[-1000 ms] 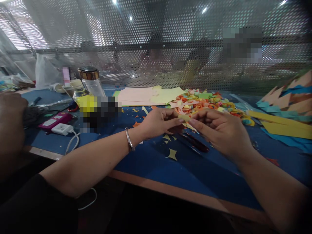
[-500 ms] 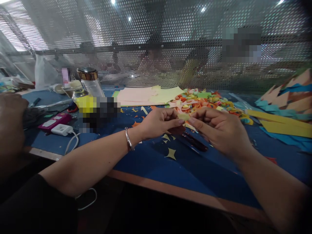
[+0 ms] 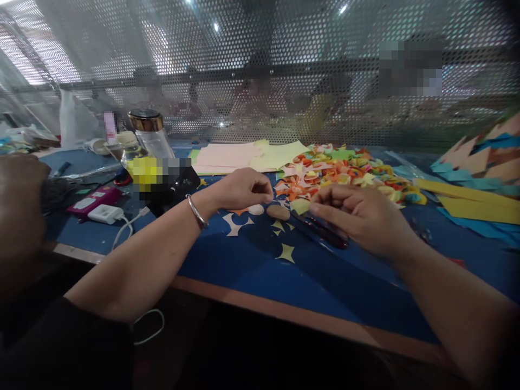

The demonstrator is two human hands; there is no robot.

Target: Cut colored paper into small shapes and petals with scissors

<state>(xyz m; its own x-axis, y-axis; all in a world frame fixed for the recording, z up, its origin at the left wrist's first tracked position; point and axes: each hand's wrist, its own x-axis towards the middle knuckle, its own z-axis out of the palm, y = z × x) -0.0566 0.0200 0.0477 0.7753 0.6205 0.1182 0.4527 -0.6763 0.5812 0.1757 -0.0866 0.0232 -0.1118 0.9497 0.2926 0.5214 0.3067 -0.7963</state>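
Note:
My left hand (image 3: 242, 189) hovers over the blue table (image 3: 227, 271) with its fingers curled closed; whatever is in them is hidden. Just below its fingertips lie a small white oval piece (image 3: 255, 209) and a tan oval piece (image 3: 278, 212). My right hand (image 3: 359, 216) is closed in a pinch on a small yellow paper piece (image 3: 300, 206). A dark red pen-like tool (image 3: 325, 232) lies on the table under my right hand. The two hands are apart.
A heap of coloured paper curls (image 3: 345, 172) lies behind the hands, with pale sheets (image 3: 247, 156) beside it. Yellow star cutouts (image 3: 286, 253) dot the table. A glass jar (image 3: 152, 135), pink device (image 3: 91, 200) and white charger (image 3: 103, 214) stand left. Yellow and blue strips (image 3: 471, 201) lie right.
The hands were pinching the yellow piece together. My left hand has let go and drawn back to the left; my right hand keeps the piece and has sunk slightly.

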